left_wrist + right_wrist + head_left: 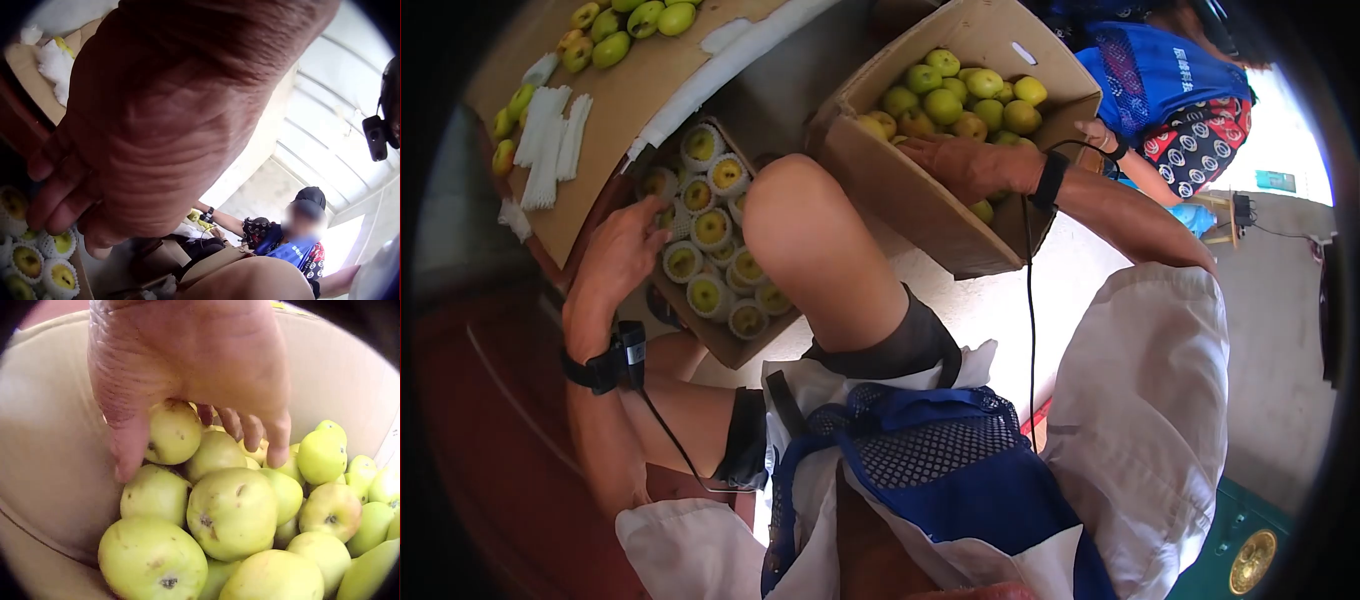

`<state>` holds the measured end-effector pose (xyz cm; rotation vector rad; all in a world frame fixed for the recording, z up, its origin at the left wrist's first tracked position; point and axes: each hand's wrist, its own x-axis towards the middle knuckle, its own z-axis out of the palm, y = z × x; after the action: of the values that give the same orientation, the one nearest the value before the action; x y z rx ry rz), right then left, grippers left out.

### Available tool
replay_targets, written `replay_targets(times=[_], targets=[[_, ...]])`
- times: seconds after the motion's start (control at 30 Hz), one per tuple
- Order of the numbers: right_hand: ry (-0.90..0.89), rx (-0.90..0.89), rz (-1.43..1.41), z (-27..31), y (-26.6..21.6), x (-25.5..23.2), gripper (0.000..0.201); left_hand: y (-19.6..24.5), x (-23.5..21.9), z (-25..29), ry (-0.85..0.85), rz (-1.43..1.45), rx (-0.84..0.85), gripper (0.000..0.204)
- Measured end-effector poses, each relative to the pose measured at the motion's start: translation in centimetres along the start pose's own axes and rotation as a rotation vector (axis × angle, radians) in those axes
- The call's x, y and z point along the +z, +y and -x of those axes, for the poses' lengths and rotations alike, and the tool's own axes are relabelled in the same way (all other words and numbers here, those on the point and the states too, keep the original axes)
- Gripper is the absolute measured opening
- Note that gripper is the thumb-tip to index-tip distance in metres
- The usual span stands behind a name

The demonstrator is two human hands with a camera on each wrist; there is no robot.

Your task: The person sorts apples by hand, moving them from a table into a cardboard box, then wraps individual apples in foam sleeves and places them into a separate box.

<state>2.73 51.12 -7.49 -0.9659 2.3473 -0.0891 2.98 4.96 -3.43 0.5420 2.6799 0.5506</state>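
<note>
With right hand (190, 365) and left hand (618, 255) loosely open, a hasty grab could bruise apples (232, 512) beneath the right fingers (279, 439).

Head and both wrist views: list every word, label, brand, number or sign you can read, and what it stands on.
No text can be read with certainty.
Blue vest, head view's upper right: characters too small and blurred.
Left wrist device: label too small.
Patterned sleeve: round emblems, no legible letters.
Gold disc: markings unreadable.
Large carton and apples: no readable print.
</note>
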Motion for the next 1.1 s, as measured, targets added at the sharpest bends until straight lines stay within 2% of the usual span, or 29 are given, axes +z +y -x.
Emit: replay_targets(times=[0.13, 0.23, 0.3, 0.43, 0.53, 0.63, 0.73, 0.83, 0.9, 0.97, 1.03, 1.1], targets=[[-0.16, 0.075, -0.078, 0.1, -1.0, -2.1, 0.076, 0.0, -0.3, -0.1, -0.027, 0.013, -0.031, 0.035], [-0.24, 0.03, -0.075, -1.3, 1.5, -1.1, 0.085, -0.1, -0.5, -0.1, -0.042, 0.017, -0.055, 0.036], [-0.282, 0.012, -0.059, -2.1, 1.6, -1.1, 0.073, -0.2, -0.5, -0.1, -0.05, 0.024, -0.057, 0.036], [-0.322, 0.027, -0.059, -1.4, -0.2, -4.0, 0.066, -0.7, -0.4, -0.3, -0.051, 0.042, -0.066, 0.035], [-0.162, -0.01, 0.042, -0.9, 0.8, -2.0, 0.064, -0.6, -0.6, 0.1, -0.046, 0.06, -0.086, 0.034], [-0.132, -0.126, 0.043, -1.9, 3.2, 0.2, 0.074, -0.6, -0.6, -0.1, -0.046, 0.058, -0.088, 0.033], [-0.33, -0.143, -0.051, -3.3, 3.1, -1.1, 0.063, -0.5, -0.4, -0.2, -0.055, 0.04, -0.078, 0.033], [-0.43, -0.151, -0.05, -3.3, 1.1, -4.0, 0.063, -0.5, 0.1, -0.2, -0.056, 0.01, -0.05, 0.033], [-0.422, -0.116, -0.057, -3.7, 1.3, -2.8, 0.065, -0.8, 0.1, 0.2, -0.042, 0.001, -0.042, 0.033], [-0.317, -0.081, -0.071, -3.0, 1.5, -2.3, 0.067, -0.8, 0.0, 0.5, -0.027, 0.002, -0.036, 0.033], [-0.117, -0.042, -0.103, -1.3, 1.6, -2.0, 0.068, -1.1, 0.1, 0.5, -0.023, 0.022, -0.061, 0.033], [-0.106, 0.072, -0.168, 0.6, 0.4, -4.7, 0.066, -1.2, 0.1, 0.3, -0.03, 0.035, -0.071, 0.033]])
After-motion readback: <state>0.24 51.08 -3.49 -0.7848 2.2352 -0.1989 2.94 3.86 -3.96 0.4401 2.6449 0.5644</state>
